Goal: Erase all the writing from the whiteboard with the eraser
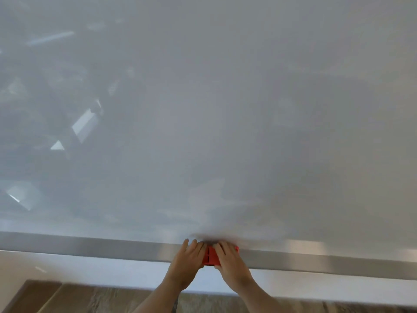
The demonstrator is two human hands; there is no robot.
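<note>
A large glossy whiteboard (225, 109) fills most of the head view; I see no writing on it, only faint smears and reflections. A red eraser (209, 256) sits at the board's metal bottom tray (90, 247), low in the middle. My left hand (188, 260) holds the eraser's left side with its fingers reaching up onto the tray. My right hand (230, 260) covers the eraser's right side, fingers curled over its top. Both hands hide most of the eraser. The frame is blurred.
Below the tray runs a pale wall strip (67, 269), then wood-patterned flooring (112, 299) along the bottom edge. Bright window reflections (83, 125) show on the board's left half.
</note>
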